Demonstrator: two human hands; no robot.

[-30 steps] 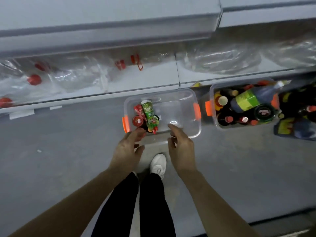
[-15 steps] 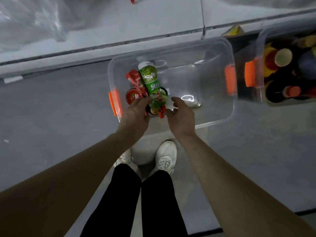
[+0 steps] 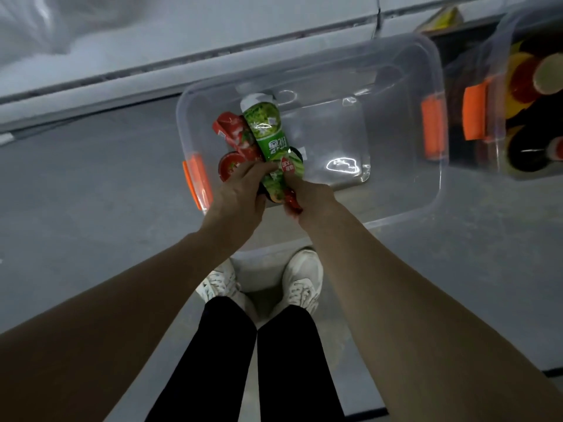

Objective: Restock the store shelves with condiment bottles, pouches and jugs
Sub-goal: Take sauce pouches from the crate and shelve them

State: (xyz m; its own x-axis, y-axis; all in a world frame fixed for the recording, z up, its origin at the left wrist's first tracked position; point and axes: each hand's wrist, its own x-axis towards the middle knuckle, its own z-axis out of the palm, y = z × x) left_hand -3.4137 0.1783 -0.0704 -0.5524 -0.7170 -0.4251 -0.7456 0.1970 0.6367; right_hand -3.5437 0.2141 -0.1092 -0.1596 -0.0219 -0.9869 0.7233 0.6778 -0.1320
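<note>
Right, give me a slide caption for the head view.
Left hand and right hand grip a green pouch beside a red pouch in a clear bin.

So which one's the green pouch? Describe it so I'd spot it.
Find the clear bin with orange handles on the floor by the person's feet. At its left end lies a small heap of packets. The green pouch tops it: long, bright green, its neighbours red.
</note>
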